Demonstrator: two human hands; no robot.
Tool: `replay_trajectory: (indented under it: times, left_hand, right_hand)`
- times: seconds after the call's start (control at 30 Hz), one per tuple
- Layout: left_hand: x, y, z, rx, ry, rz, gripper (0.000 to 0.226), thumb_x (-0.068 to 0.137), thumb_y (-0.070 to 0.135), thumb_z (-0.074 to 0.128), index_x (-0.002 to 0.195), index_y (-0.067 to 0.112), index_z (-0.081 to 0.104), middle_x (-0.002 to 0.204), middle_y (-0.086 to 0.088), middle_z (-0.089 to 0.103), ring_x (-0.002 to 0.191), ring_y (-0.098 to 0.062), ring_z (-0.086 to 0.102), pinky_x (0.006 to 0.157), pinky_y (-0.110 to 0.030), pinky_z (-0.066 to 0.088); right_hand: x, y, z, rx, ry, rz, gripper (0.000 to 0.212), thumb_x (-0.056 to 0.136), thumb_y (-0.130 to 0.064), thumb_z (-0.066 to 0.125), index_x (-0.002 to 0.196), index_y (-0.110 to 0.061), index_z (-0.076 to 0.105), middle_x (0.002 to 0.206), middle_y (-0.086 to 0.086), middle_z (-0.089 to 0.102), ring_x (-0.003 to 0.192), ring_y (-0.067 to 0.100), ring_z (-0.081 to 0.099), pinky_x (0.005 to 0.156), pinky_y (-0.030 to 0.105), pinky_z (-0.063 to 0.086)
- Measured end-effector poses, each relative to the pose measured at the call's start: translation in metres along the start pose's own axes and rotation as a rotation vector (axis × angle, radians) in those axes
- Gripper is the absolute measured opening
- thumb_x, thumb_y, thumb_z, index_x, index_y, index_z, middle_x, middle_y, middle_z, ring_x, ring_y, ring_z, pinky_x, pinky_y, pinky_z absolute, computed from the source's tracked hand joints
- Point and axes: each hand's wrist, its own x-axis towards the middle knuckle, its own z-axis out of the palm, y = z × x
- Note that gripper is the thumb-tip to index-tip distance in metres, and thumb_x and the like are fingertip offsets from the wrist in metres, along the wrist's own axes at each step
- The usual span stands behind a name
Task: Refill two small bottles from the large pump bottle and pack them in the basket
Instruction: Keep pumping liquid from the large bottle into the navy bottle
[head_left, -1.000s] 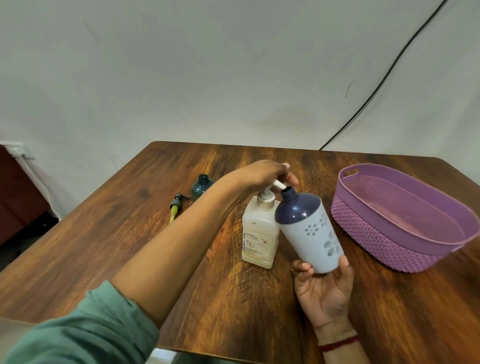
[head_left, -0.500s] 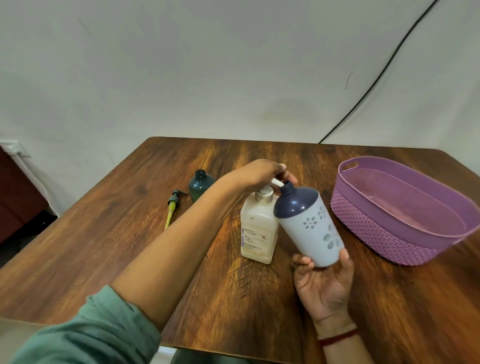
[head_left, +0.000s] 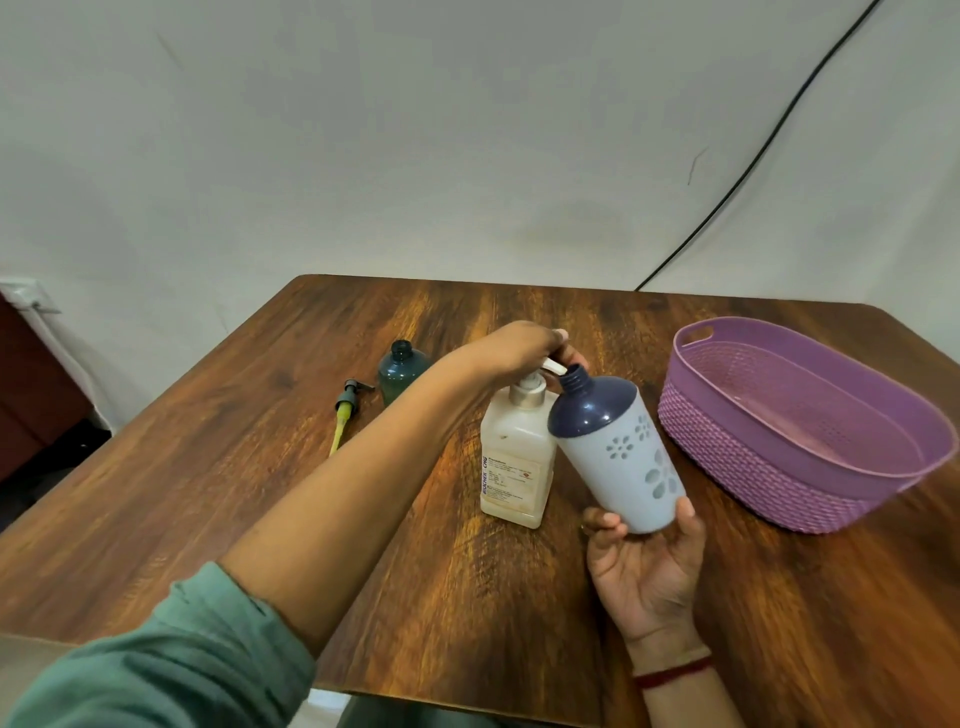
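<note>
"Gripping the pump, is it, that left hand (head_left: 524, 348)?"
"Yes, its fingers curl over the head of the large pump bottle (head_left: 517, 457), which stands mid-surface (head_left: 208, 493)."
"And the right hand (head_left: 644, 561)?"
"It cups the base of the white-and-navy small bottle (head_left: 623, 457), tilted, its open neck just beside the spout."
"The other one?"
"The green small bottle (head_left: 402, 371) stands uncapped at the far left, its loose pump (head_left: 347, 408) lying beside it. The purple basket (head_left: 727, 467) sits to the right."
</note>
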Motion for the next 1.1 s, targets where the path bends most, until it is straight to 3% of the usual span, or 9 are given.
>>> replay_trajectory:
  times: [0.17, 0.3, 0.43, 0.53, 0.6, 0.77, 0.87, 1.0, 1.1]
  left_hand:
    - [-0.002, 0.008, -0.006, 0.045, -0.024, 0.005, 0.046, 0.104, 0.029, 0.029, 0.087, 0.008, 0.066, 0.094, -0.008, 0.068, 0.092, -0.027, 0.062, 0.087, -0.034, 0.048]
    - [0.003, 0.0, -0.002, 0.003, 0.002, 0.007, 0.044, 0.104, 0.02, 0.028, 0.08, 0.007, 0.062, 0.081, -0.005, 0.063, 0.072, -0.016, 0.058, 0.061, -0.015, 0.049]
    - [0.002, -0.001, -0.001, 0.031, 0.013, -0.008, 0.046, 0.104, 0.022, 0.03, 0.074, 0.009, 0.062, 0.078, -0.005, 0.063, 0.062, -0.008, 0.057, 0.057, -0.013, 0.046]
    - [-0.001, 0.009, -0.008, 0.092, -0.03, -0.016, 0.046, 0.104, 0.03, 0.03, 0.083, 0.009, 0.066, 0.099, -0.014, 0.068, 0.091, -0.026, 0.064, 0.09, -0.034, 0.048]
    - [0.0, 0.01, -0.01, 0.101, -0.034, -0.018, 0.045, 0.103, 0.031, 0.031, 0.085, 0.01, 0.067, 0.105, -0.016, 0.068, 0.104, -0.035, 0.062, 0.099, -0.043, 0.043]
    - [0.002, -0.002, 0.0, 0.033, -0.003, -0.016, 0.046, 0.104, 0.02, 0.03, 0.074, 0.009, 0.063, 0.08, -0.005, 0.062, 0.069, -0.012, 0.055, 0.066, -0.018, 0.046]
    - [0.0, 0.002, -0.003, 0.054, -0.019, -0.014, 0.045, 0.104, 0.024, 0.031, 0.076, 0.009, 0.064, 0.086, -0.008, 0.065, 0.072, -0.013, 0.058, 0.069, -0.021, 0.045]
    - [0.001, 0.009, -0.01, 0.125, -0.049, -0.024, 0.047, 0.104, 0.031, 0.031, 0.082, 0.011, 0.067, 0.103, -0.014, 0.069, 0.095, -0.028, 0.064, 0.09, -0.035, 0.046]
    - [0.001, 0.003, -0.004, 0.016, -0.037, -0.029, 0.045, 0.104, 0.022, 0.031, 0.078, 0.006, 0.063, 0.082, -0.009, 0.064, 0.062, -0.008, 0.062, 0.062, -0.018, 0.049]
  right_hand:
    - [-0.001, 0.001, 0.001, -0.002, 0.007, -0.005, 0.073, 0.031, -0.034, 0.093, 0.1, -0.019, 0.074, 0.096, 0.013, 0.065, 0.058, 0.013, 0.057, 0.043, 0.015, 0.049]
    - [0.0, 0.0, -0.001, 0.022, -0.002, 0.006, 0.074, 0.032, -0.032, 0.094, 0.101, -0.018, 0.073, 0.093, 0.013, 0.067, 0.056, 0.014, 0.056, 0.042, 0.016, 0.05]
    - [0.0, 0.0, 0.0, 0.013, 0.014, -0.002, 0.075, 0.031, -0.033, 0.094, 0.101, -0.018, 0.073, 0.093, 0.012, 0.067, 0.056, 0.013, 0.055, 0.042, 0.015, 0.049]
    - [-0.001, 0.0, 0.001, 0.009, 0.017, 0.002, 0.075, 0.029, -0.033, 0.094, 0.099, -0.018, 0.074, 0.093, 0.013, 0.066, 0.056, 0.014, 0.055, 0.041, 0.015, 0.049]
    - [0.0, 0.0, 0.001, 0.0, 0.014, 0.005, 0.073, 0.029, -0.033, 0.094, 0.097, -0.018, 0.075, 0.093, 0.013, 0.065, 0.056, 0.014, 0.056, 0.041, 0.016, 0.049]
    - [0.0, -0.001, -0.003, -0.006, 0.014, -0.003, 0.073, 0.031, -0.036, 0.093, 0.1, -0.019, 0.074, 0.098, 0.011, 0.064, 0.057, 0.014, 0.055, 0.043, 0.014, 0.049]
    - [0.0, -0.001, -0.001, -0.014, 0.006, -0.012, 0.071, 0.031, -0.036, 0.093, 0.098, -0.02, 0.075, 0.097, 0.011, 0.063, 0.057, 0.012, 0.056, 0.043, 0.014, 0.049]
    - [-0.001, 0.001, 0.0, -0.021, 0.003, 0.003, 0.072, 0.032, -0.035, 0.093, 0.099, -0.02, 0.074, 0.099, 0.012, 0.061, 0.057, 0.013, 0.056, 0.043, 0.015, 0.049]
    - [0.0, 0.0, -0.002, -0.016, 0.007, -0.001, 0.073, 0.032, -0.036, 0.093, 0.1, -0.02, 0.074, 0.098, 0.011, 0.062, 0.057, 0.013, 0.056, 0.043, 0.015, 0.049]
